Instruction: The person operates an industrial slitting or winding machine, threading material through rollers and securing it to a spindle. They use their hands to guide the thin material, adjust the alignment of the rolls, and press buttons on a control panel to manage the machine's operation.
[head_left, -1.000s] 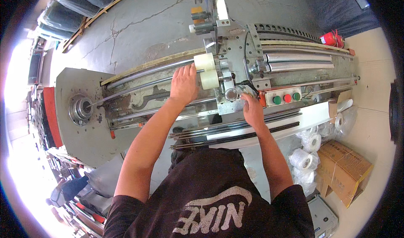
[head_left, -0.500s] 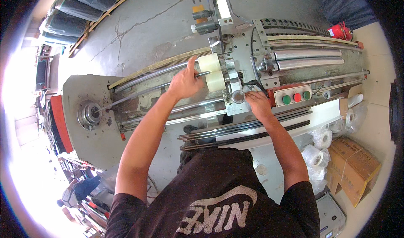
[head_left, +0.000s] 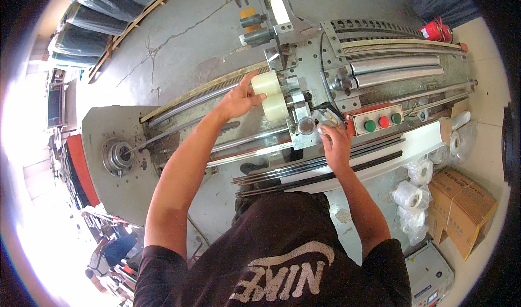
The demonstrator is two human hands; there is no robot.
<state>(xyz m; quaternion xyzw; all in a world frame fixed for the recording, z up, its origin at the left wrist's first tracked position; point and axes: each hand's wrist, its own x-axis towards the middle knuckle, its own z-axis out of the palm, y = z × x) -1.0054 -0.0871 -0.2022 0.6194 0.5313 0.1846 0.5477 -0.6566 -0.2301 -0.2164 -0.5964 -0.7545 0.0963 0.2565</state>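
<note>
My left hand [head_left: 239, 102] is at two cream-coloured rollers [head_left: 267, 84] on a machine carriage. Its index finger stretches to the upper roller, and another fingertip reaches the lower one. A long thin metal rod [head_left: 168, 134] runs from a round chuck [head_left: 118, 157] toward this hand and passes behind the arm; how the palm meets it is hidden. My right hand [head_left: 338, 144] is beside a round metal knob [head_left: 305, 125] at the carriage's near edge. Its thumb and finger are pinched together; what lies between them is too small to make out. A black lever [head_left: 330, 109] sits just beyond.
Right of my hand is a red-and-white control box [head_left: 380, 121] with green and red buttons. Several dark rods [head_left: 325, 172] lie along the near side. Wrapped rolls [head_left: 408, 195] and a cardboard box [head_left: 461, 205] stand at right. A red extinguisher [head_left: 436, 31] is far right.
My right hand has drawn back toward me from near the black lever, its fingertips now pinched. My left hand has shifted slightly up and left, and the rod end no longer shows beside the rollers.
</note>
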